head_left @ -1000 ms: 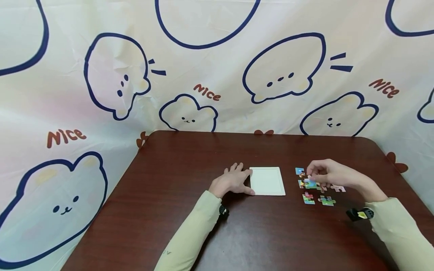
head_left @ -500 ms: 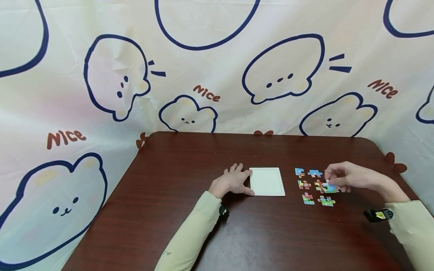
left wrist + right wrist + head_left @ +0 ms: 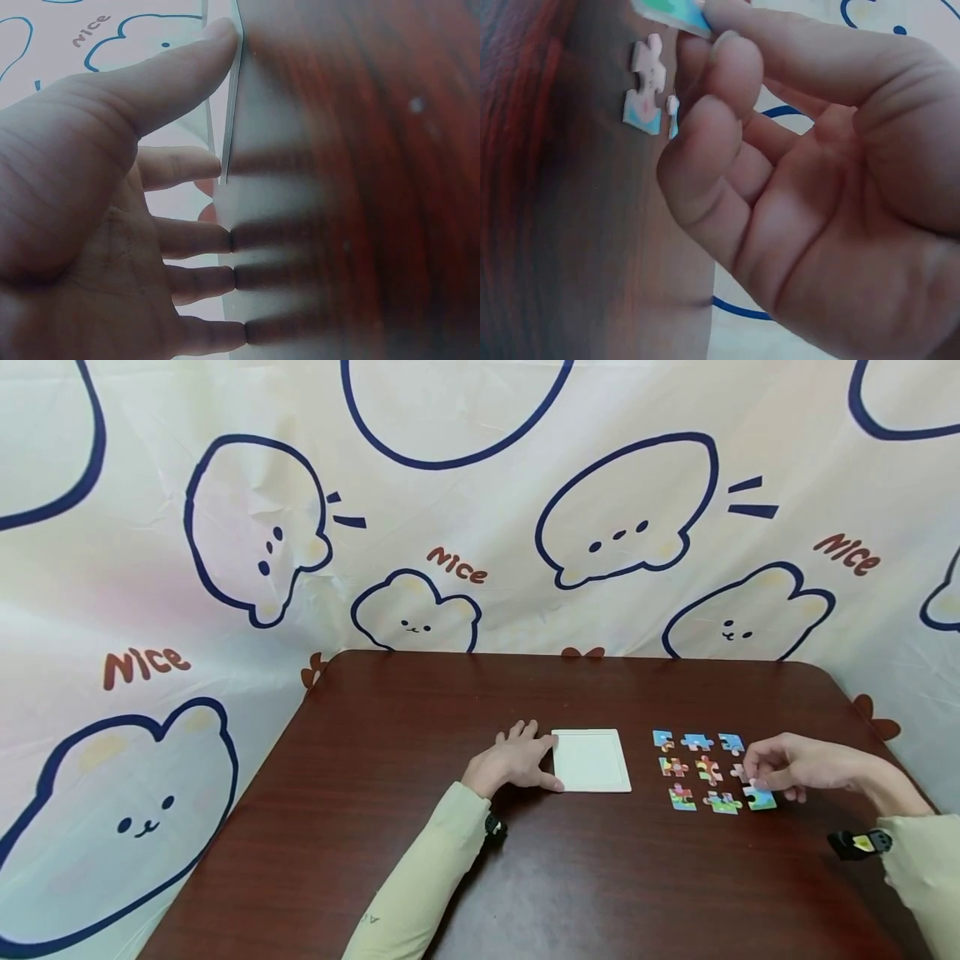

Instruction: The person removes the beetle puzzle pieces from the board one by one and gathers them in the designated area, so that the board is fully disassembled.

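Observation:
My right hand [image 3: 806, 764] pinches a blue and green jigsaw puzzle piece [image 3: 761, 798] between thumb and fingers, at the front right of the other pieces. In the right wrist view this piece [image 3: 676, 12] shows at the top edge, with a pink piece [image 3: 649, 84] lying on the table beyond the fingertips. Rows of colourful puzzle pieces [image 3: 707, 769] lie spaced apart, and the hand partly hides one at their right. My left hand [image 3: 513, 762] rests with spread fingers on the table, its thumb and index finger touching the left edge of a white puzzle tray [image 3: 592, 761].
Everything stands on a dark reddish-brown wooden table [image 3: 600, 877]. A pale cloth backdrop [image 3: 510, 510] with blue line drawings hangs behind it and at the sides. A small black device [image 3: 858, 843] sits at the right wrist.
My right hand has carried the blue and green puzzle piece from the left of the group across to its front right, uncovering the pieces beneath. The left hand and tray have stayed put.

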`<action>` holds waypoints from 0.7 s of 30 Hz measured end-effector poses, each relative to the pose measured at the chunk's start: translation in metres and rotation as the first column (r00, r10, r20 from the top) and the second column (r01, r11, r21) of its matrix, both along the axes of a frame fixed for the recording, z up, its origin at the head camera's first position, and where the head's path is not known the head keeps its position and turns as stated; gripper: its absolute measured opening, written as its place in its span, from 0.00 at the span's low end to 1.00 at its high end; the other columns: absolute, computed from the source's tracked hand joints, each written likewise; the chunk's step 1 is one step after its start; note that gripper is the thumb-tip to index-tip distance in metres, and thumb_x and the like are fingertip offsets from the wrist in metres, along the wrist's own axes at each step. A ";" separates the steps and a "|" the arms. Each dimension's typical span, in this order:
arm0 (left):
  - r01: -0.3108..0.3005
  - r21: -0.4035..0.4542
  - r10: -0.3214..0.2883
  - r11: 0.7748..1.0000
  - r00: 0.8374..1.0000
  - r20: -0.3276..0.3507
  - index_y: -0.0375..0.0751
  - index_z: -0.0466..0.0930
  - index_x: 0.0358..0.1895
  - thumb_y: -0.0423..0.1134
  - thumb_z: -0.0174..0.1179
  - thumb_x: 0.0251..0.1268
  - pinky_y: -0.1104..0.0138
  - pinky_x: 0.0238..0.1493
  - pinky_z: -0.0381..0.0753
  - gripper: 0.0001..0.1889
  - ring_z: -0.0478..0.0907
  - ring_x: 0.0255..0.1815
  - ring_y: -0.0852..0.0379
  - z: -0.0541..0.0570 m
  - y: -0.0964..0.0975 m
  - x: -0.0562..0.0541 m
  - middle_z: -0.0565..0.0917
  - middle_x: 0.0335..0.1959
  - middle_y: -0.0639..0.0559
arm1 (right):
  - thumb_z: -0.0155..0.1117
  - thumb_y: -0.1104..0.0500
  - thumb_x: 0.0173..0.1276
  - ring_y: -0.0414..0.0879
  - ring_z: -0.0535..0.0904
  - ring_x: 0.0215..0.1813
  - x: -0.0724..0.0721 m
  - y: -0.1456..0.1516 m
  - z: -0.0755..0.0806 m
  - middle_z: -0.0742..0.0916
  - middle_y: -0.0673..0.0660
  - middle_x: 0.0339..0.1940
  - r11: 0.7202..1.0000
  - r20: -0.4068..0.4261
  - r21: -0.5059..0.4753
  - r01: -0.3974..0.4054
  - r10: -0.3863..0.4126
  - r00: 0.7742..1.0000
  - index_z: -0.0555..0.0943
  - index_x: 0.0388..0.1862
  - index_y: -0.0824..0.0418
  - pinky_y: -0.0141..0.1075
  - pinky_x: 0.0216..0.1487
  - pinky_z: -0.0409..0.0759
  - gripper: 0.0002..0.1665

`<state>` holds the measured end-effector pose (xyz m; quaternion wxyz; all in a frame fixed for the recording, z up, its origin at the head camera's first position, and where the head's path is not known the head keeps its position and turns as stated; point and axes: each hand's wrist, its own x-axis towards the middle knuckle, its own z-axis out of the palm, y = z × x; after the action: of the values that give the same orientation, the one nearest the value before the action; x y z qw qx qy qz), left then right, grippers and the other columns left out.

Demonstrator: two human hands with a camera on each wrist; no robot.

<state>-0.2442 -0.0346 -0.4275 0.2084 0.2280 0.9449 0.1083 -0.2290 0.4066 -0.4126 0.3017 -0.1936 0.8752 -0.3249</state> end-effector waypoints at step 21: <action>-0.013 0.010 0.013 1.000 1.000 -0.008 0.56 0.56 0.77 0.64 0.62 0.61 0.42 0.77 0.47 0.43 0.40 0.82 0.41 -0.001 0.000 0.002 0.46 0.81 0.41 | 0.62 0.59 0.70 0.45 0.81 0.24 0.004 0.002 -0.010 0.81 0.55 0.26 1.000 0.068 0.000 0.016 -0.016 0.998 0.75 0.39 0.65 0.38 0.25 0.82 0.09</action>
<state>-0.2425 -0.0346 -0.4284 0.2026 0.2234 0.9467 0.1135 -0.2245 0.4089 -0.4227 0.3284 -0.1755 0.8659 -0.3341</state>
